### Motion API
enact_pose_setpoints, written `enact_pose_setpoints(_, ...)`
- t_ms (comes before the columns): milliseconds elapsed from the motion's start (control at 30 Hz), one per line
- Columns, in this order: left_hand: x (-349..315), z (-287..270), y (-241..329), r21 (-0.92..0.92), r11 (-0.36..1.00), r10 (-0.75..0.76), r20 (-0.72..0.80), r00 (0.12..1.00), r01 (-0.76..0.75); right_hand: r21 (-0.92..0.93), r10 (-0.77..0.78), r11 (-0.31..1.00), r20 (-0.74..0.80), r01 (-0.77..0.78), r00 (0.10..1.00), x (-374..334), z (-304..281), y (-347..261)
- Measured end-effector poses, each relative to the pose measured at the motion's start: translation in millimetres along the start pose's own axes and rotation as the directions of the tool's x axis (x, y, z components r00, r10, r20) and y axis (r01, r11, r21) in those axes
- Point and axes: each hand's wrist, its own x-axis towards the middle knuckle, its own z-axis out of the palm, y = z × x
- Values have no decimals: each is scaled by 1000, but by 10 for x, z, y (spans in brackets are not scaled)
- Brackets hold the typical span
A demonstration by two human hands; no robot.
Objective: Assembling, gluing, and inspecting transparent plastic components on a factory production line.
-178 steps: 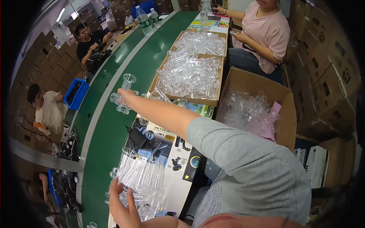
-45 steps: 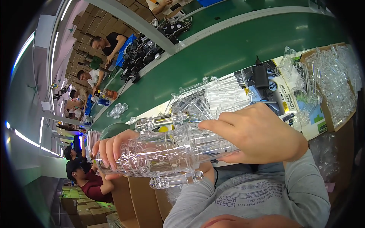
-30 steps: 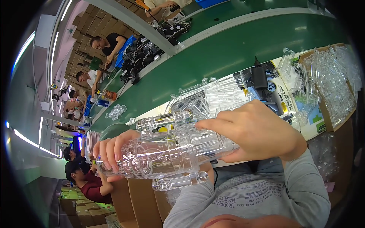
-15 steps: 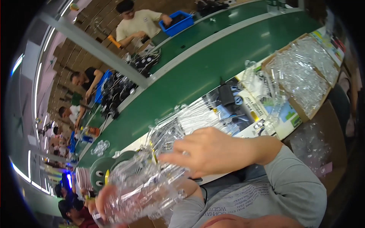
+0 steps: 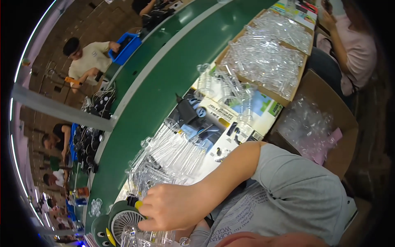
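Observation:
My right hand (image 5: 168, 208) is closed at the lower middle, fingers curled beside a small green fan (image 5: 99, 224) with cartoon eyes, a yellow beak and a pale grille. What its fingers hold is hidden. Just below them, clear plastic parts (image 5: 158, 237) lie across the lower edge of the picture. Of my left arm only some skin and a grey sleeve (image 5: 201, 232) show behind the right hand; the left fingers are hidden. A heap of clear plastic tubes (image 5: 175, 154) with rounded ends lies beyond my right hand.
Printed boxes (image 5: 214, 113) and a black adapter (image 5: 186, 110) lie along the bench. Cartons of clear parts (image 5: 263, 57) stand at the right, above an open cardboard box (image 5: 341, 142) with plastic bags. Beyond the green conveyor (image 5: 156, 88), co-workers sit near a blue bin (image 5: 126, 48).
The view has swung to the right. My right hand has moved down toward the fan. My left hand, earlier around a bundle of clear plastic parts, is now hidden.

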Motion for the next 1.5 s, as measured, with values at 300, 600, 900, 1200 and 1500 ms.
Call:
enact_pose_setpoints(300, 13, 262, -529, 106, 994, -17, 95, 995, 7, -1, -84, 996, -28, 84, 996, 10, -134, -3)
enact_pose_setpoints(600, 224, 475, -811, 294, 943, 93, 223, 971, -157, -42, -50, 998, -64, 48, 997, 6, -256, -6)
enact_pose_setpoints(900, 507, 677, -825, 498, 774, 211, 379, 901, -391, -136, -51, 989, 2, 51, 999, -6, -310, 31)
enact_pose_setpoints(1200, 772, 981, -622, 651, 473, 204, 574, 793, -593, -211, 44, 977, 3, -42, 999, -69, -635, -113)
enact_pose_setpoints(1500, 1284, 525, -518, 760, 314, 114, 564, 818, -568, -342, 8, 930, -345, -134, 939, -1007, -1408, -301)
